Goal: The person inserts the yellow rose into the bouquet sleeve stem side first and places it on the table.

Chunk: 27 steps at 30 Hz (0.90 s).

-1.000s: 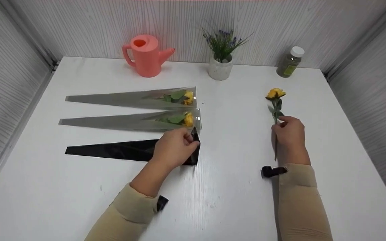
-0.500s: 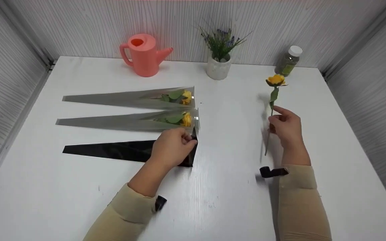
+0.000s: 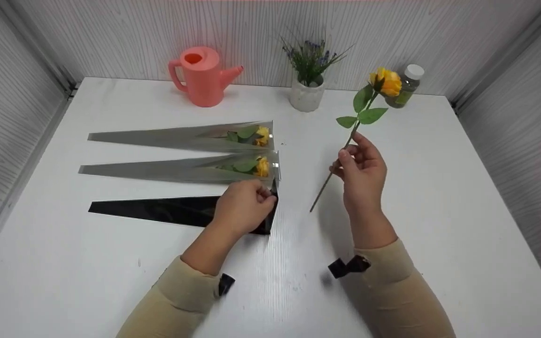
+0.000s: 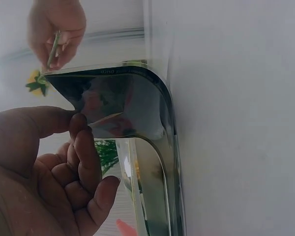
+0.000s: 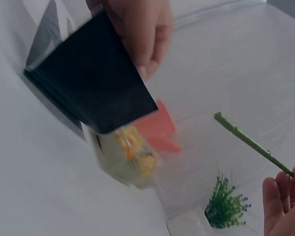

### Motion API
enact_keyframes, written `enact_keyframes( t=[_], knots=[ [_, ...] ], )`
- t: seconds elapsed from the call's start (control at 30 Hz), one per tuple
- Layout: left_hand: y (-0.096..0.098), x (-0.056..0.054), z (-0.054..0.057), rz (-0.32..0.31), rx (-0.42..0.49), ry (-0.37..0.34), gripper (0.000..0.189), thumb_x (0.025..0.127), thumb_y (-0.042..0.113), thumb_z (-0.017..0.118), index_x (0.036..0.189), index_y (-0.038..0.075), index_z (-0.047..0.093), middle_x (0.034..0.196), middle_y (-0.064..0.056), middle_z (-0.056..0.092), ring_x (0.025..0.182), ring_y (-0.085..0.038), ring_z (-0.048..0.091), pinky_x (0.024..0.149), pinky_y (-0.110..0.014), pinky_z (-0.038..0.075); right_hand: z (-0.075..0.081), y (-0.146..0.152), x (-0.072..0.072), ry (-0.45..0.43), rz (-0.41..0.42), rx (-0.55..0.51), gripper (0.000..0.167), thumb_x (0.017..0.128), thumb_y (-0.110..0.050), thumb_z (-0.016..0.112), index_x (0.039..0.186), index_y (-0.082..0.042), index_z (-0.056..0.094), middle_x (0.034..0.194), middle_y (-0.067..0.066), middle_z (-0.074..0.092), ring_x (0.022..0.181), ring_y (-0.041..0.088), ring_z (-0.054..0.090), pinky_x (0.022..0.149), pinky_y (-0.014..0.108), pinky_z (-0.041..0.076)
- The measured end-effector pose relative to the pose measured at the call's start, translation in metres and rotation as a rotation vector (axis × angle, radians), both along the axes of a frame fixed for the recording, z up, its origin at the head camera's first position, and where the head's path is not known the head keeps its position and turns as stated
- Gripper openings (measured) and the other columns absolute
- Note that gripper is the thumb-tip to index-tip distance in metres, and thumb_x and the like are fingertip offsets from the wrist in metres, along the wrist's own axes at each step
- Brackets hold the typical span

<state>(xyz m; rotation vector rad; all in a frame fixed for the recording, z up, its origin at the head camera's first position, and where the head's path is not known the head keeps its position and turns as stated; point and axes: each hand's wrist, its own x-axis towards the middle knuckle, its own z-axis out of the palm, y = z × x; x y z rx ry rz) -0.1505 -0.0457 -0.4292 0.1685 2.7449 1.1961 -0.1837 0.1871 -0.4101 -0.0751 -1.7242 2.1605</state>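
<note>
With thumb and fingertips my left hand [image 3: 244,206] pinches the upper layer of a black flower sleeve [image 3: 153,210] at its wide right end. In the left wrist view that layer of the sleeve [image 4: 123,96] is lifted, so the mouth gapes. My right hand [image 3: 364,171] holds a yellow rose [image 3: 385,82] by its green stem, off the table. Its bloom points up and away to the right, and the bare stem end slants down toward the sleeve's mouth. In the right wrist view the stem [image 5: 250,142] sticks out from the fingers.
Two clear-fronted sleeves with yellow roses, a far one [image 3: 158,139] and a nearer one [image 3: 153,172], lie beyond the black sleeve. Along the back wall stand a pink watering can [image 3: 204,80], a potted plant [image 3: 307,96] and a white-capped jar [image 3: 409,87].
My right hand has raised the rose from the table, moved left and turned it, so the stem end now tilts toward the sleeve. The left hand keeps its pinch in place.
</note>
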Motion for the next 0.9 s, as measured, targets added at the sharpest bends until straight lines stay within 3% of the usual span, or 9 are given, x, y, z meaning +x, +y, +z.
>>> enact_keyframes(
  t=[0.27, 0.43, 0.7, 0.9],
  knots=[
    [0.002, 0.0, 0.0, -0.009, -0.012, 0.007, 0.016, 0.099, 0.026, 0.073, 0.1, 0.011, 0.078, 0.086, 0.003, 0.073, 0.077, -0.015, 0.067, 0.07, -0.039, 0.055, -0.002, -0.031, 0.017, 0.134, 0.092, -0.016, 0.027, 0.095, 0.017, 0.063, 0.116, 0.002, 0.071, 0.091, 0.009, 0.061, 0.073, 0.016, 0.063, 0.067, 0.029, 0.061],
    [0.003, 0.001, 0.0, -0.024, -0.029, 0.001, 0.016, 0.099, 0.027, 0.072, 0.1, 0.013, 0.078, 0.086, 0.004, 0.073, 0.079, -0.016, 0.068, 0.072, -0.04, 0.055, -0.004, -0.036, 0.021, 0.209, 0.114, -0.019, 0.02, 0.095, 0.015, 0.063, 0.111, 0.001, 0.065, 0.092, 0.009, 0.061, 0.075, 0.018, 0.066, 0.068, 0.03, 0.062],
    [0.004, 0.001, 0.0, -0.029, -0.005, 0.016, 0.014, 0.098, 0.025, 0.072, 0.097, 0.012, 0.078, 0.083, 0.004, 0.072, 0.077, -0.016, 0.068, 0.074, -0.04, 0.055, -0.014, -0.038, 0.018, 0.291, 0.088, 0.135, 0.015, 0.094, 0.01, 0.066, 0.107, 0.006, 0.06, 0.092, 0.01, 0.064, 0.076, 0.018, 0.07, 0.067, 0.031, 0.062],
    [0.004, 0.001, 0.001, -0.029, 0.075, 0.037, 0.013, 0.098, 0.019, 0.07, 0.095, 0.008, 0.076, 0.079, 0.001, 0.071, 0.069, -0.016, 0.065, 0.072, -0.039, 0.055, -0.022, -0.041, 0.018, 0.277, 0.093, 0.183, 0.019, 0.091, 0.011, 0.068, 0.106, 0.013, 0.058, 0.09, 0.006, 0.065, 0.074, 0.016, 0.069, 0.066, 0.032, 0.062]
  ],
)
